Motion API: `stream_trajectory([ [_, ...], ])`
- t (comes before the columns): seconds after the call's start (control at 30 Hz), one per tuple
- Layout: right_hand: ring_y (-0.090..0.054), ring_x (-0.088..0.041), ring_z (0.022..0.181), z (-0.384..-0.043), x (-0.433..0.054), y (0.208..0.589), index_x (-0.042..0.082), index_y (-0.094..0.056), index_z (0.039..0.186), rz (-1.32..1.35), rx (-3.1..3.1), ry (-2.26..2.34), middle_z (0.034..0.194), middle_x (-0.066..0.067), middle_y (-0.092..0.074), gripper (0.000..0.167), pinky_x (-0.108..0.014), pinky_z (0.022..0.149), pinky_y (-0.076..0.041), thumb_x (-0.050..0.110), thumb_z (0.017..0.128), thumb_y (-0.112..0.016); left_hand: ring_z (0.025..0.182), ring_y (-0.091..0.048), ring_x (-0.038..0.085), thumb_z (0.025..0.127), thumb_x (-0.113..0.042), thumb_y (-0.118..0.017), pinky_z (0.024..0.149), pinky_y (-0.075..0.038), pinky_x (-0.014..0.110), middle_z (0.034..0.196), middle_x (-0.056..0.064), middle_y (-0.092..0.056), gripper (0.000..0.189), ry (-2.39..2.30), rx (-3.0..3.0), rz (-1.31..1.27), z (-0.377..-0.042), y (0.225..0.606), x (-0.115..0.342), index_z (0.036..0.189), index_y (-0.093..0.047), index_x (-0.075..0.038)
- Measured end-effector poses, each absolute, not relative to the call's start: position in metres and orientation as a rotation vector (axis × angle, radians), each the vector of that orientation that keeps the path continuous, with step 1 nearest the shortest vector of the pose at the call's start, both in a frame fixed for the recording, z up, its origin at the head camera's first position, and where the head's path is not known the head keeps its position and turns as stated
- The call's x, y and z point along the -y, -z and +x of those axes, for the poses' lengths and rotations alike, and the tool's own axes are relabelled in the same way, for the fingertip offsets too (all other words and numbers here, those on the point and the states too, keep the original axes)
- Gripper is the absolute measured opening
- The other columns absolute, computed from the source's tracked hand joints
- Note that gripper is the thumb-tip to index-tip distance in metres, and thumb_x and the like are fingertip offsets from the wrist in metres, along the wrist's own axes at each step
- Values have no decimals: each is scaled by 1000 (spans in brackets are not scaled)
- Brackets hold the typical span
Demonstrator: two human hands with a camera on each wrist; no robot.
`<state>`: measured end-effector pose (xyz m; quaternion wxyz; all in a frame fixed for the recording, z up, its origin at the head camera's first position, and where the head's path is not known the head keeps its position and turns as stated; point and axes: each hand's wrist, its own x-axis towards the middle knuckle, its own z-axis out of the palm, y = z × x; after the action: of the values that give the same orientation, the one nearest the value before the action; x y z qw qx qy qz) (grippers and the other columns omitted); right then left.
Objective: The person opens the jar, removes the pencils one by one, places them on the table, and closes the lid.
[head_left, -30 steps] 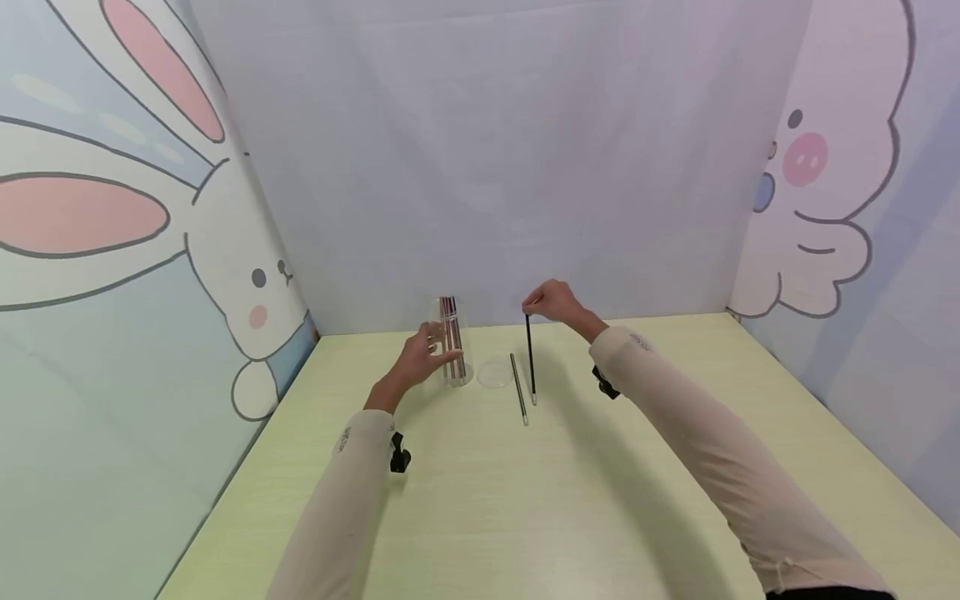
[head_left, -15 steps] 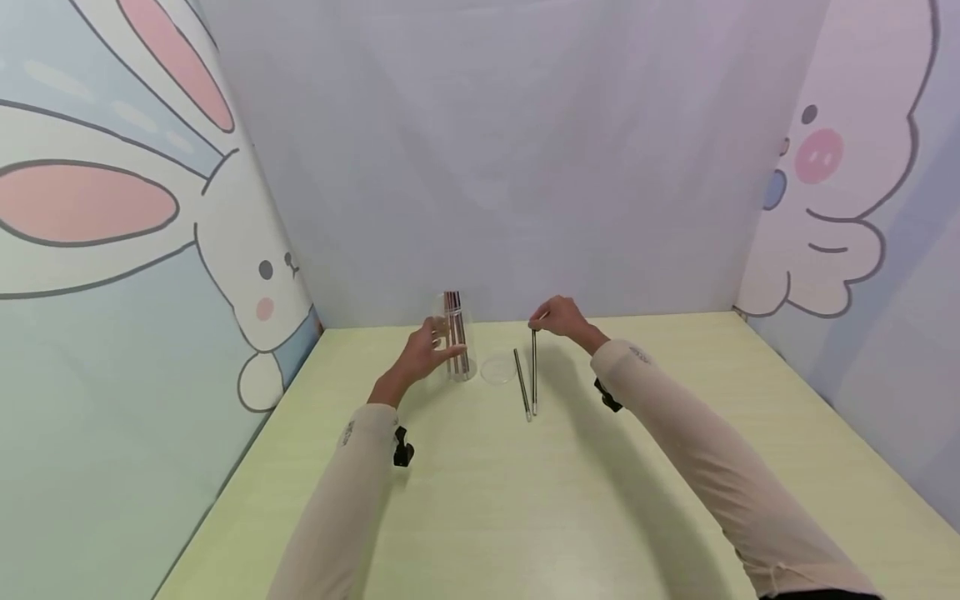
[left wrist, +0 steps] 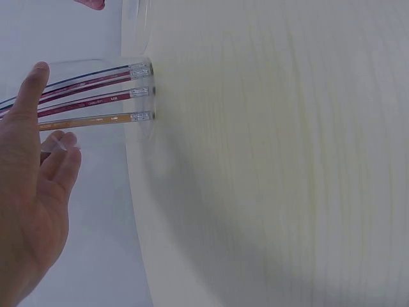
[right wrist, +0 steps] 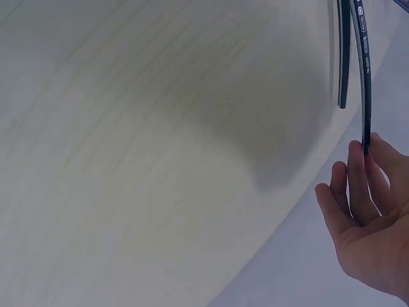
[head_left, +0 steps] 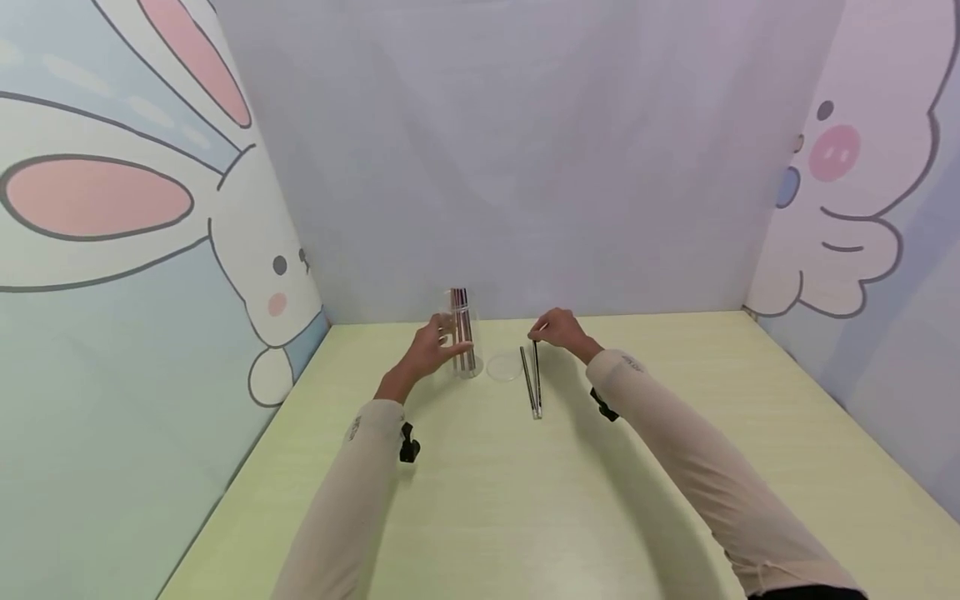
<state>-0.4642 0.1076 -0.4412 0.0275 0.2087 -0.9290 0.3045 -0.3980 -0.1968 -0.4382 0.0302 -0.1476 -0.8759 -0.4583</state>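
While a cartoon rabbit (head_left: pixel 251 237) fills upper left, the left hand (head_left: pixel 424 348) grips a canister (head_left: pixel 476 335), the right hand (head_left: pixel 561 327) pinching a pencil (head_left: pixel 537 375), at a pale table (head_left: pixel 480 508), centre.

Near the head frame's centre, a clear cylinder (head_left: pixel 474 321) stands upright, holding red, dark and orange pencils (left wrist: pixel 96 102). Slightly right, a black pencil (right wrist: pixel 365 70) slants beside a flat-lying second pencil (right wrist: pixel 343 57), silver ends close together.
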Motion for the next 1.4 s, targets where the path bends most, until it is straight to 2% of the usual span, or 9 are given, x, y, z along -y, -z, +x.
stream_trajectory([
  [0.2,-73,-28,82,-468,-103,450,1,-82,102,599,2890,-943,97,-13,-79,20,-42,73,-62,18,97,-75,143,-46,42,96,-30,-78,120,-41,47,153,26,-46,76,1391,2704,-454,-398,436,196,149,-34,1],
  [0.43,-66,-21,80,-469,-93,458,1,-82,103,548,2929,-891,100,-12,-79,20,-30,64,-53,19,95,-76,143,-46,44,96,-33,-78,118,-43,48,154,24,-45,77,1382,2731,-423,-399,438,197,150,-34,-2],
  [0.7,-64,-19,78,-473,-90,463,3,-83,103,508,2958,-899,100,-11,-79,20,-27,61,-48,21,95,-77,143,-46,44,96,-34,-77,118,-43,49,155,24,-44,77,1390,2723,-438,-401,438,195,151,-33,-1],
  [1.07,-69,-24,83,-467,-86,466,3,-82,103,554,2943,-831,106,-12,-78,21,-31,63,-54,22,95,-77,143,-45,45,96,-34,-77,118,-43,49,155,24,-44,76,1388,2730,-433,-403,440,195,149,-34,-2],
  [1.4,-72,-23,90,-471,-84,471,7,-83,105,494,2973,-796,107,-9,-79,22,-33,70,-59,26,96,-77,144,-45,42,96,-34,-78,120,-42,47,154,23,-45,77,1388,2731,-427,-405,442,196,150,-33,-3],
])
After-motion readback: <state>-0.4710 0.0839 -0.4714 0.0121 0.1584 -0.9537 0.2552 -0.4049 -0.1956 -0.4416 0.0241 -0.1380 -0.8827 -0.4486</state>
